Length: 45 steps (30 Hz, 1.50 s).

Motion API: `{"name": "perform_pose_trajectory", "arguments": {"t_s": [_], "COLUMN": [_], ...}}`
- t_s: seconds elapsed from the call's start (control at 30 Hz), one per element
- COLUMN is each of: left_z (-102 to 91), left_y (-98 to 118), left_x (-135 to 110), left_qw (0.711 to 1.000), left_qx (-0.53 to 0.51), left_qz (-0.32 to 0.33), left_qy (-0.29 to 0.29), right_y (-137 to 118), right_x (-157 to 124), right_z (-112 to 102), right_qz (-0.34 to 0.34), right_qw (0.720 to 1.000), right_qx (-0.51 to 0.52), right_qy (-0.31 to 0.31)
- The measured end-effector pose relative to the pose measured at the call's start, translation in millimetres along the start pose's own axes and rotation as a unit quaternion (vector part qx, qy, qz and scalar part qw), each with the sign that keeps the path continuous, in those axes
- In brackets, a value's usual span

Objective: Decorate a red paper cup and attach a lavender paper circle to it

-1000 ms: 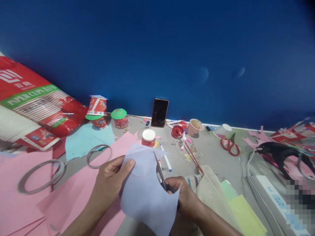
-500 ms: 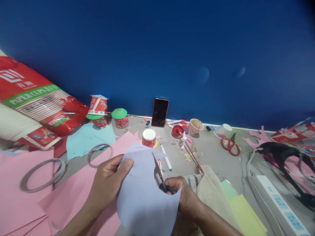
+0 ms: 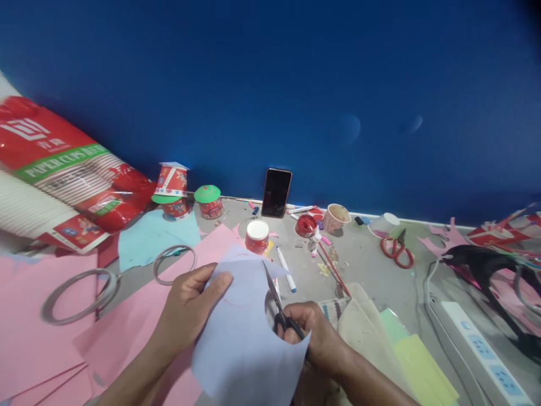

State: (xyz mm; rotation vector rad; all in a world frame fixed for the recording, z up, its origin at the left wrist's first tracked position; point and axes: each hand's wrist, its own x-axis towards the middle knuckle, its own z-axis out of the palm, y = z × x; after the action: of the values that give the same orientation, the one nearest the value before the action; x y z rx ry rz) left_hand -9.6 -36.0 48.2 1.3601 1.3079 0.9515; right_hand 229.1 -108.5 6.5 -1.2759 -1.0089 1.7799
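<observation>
My left hand (image 3: 190, 307) grips the left edge of a pale lavender paper sheet (image 3: 243, 338), thumb on top. My right hand (image 3: 315, 332) is closed around the black handles of small scissors (image 3: 276, 301), whose blades point up and left into a curved notch cut in the sheet's right edge. A faint red curve is drawn on the paper. The lower fingers of my right hand are hidden behind the sheet.
Pink paper sheets (image 3: 46, 332), two tape rings (image 3: 175, 264), a paper-cup pack (image 3: 63, 180), decorated cups (image 3: 171, 189), a phone (image 3: 276, 193) leaning on the blue wall, markers (image 3: 286, 270), red scissors (image 3: 396, 248), a power strip (image 3: 477, 349) and green and yellow sheets (image 3: 422, 372) surround me.
The paper has turned a little, its lower part swinging left, and the scissors have advanced slightly along the notch. The view shifted a bit.
</observation>
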Motion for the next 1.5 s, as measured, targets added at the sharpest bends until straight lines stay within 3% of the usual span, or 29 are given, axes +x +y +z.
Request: {"name": "perform_pose_trajectory", "arguments": {"t_s": [0.3, 0.7, 1.07, 1.27, 1.5], "left_z": [-7.2, -2.5, -6.3, -14.4, -14.4], "left_y": [-18, 15, 12, -2, 2], "left_x": [5, -6, -4, 4, 7], "left_qw": [1.0, 1.0, 0.998, 0.997, 0.999], "left_qx": [-0.006, -0.023, -0.049, -0.035, -0.012], "left_qz": [0.0, -0.018, -0.026, 0.009, 0.007], "left_qy": [-0.019, 0.005, -0.017, -0.072, -0.03], "right_y": [-1, 2, 9, 8, 8], "right_x": [1, 5, 4, 2, 2], "right_z": [-2, 1, -8, -10, -9], "right_qz": [0.003, 0.051, 0.018, 0.022, 0.033], "right_qw": [1.0, 0.999, 0.999, 0.999, 0.999], "right_qx": [0.016, 0.017, 0.009, -0.007, -0.011], "right_qy": [-0.011, 0.0, -0.032, -0.042, -0.039]}}
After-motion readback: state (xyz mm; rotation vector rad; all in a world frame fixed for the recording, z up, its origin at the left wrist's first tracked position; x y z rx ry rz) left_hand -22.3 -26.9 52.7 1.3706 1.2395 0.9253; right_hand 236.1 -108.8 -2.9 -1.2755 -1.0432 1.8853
